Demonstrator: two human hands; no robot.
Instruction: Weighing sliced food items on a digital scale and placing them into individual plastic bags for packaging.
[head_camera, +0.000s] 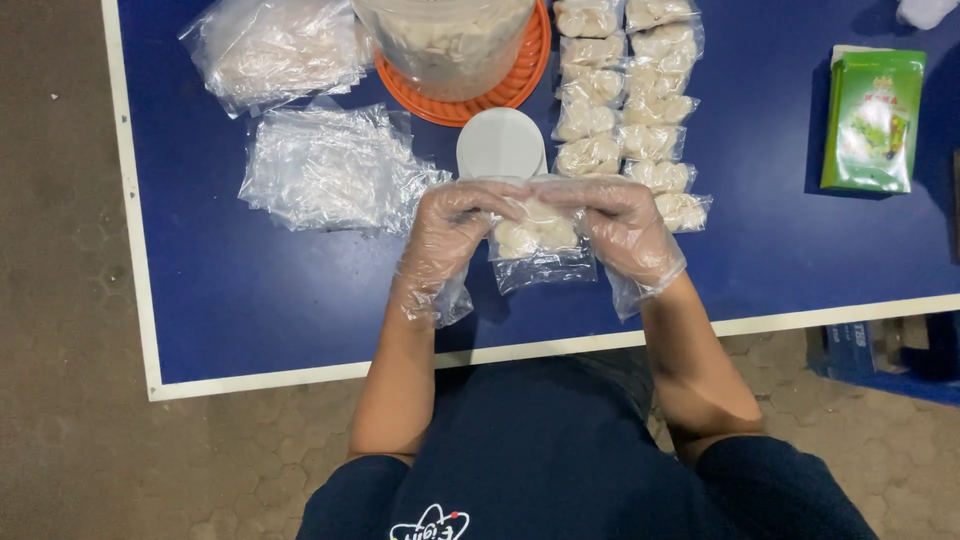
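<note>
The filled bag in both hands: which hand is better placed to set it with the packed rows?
Probably the right hand: it grips the filled bag on the side next to the packed rows; the left hand is farther.

Head camera looks steeply down, close over the blue table (250, 290).

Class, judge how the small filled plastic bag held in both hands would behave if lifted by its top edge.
The small filled bag probably sags: its thin clear film looks floppy. The pale pieces inside likely shift and settle downward. It may feel slippery against the gloved left hand and right hand.

A green carton (871, 121) lies at two o'clock; small filled clear bags (630, 105) in two rows at twelve; empty bags (330, 170) at ten.
</note>
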